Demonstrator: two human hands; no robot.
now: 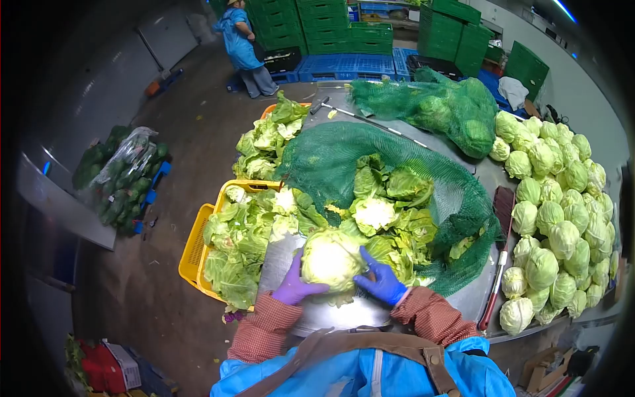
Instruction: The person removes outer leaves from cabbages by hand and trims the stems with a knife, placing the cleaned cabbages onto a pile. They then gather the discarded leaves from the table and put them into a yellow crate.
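Note:
A pale green cabbage [331, 260] is held between my two gloved hands over the near edge of the metal table. My left hand [296, 281], in a purple glove, cups its left side. On its right side presses my right hand [381, 278], in a blue glove. Just beyond lie several leafy cabbages [403, 215] on an opened green mesh bag [324, 149]. To the left, loose outer leaves [241, 258] fill a yellow crate [194, 248].
Trimmed cabbages [562, 238] are piled along the right. A red-handled knife [493, 291] lies beside them. Farther back are a filled mesh bag [456, 109] and a metal rod [370, 120]. A person in blue [241, 43] stands near green crates [324, 26].

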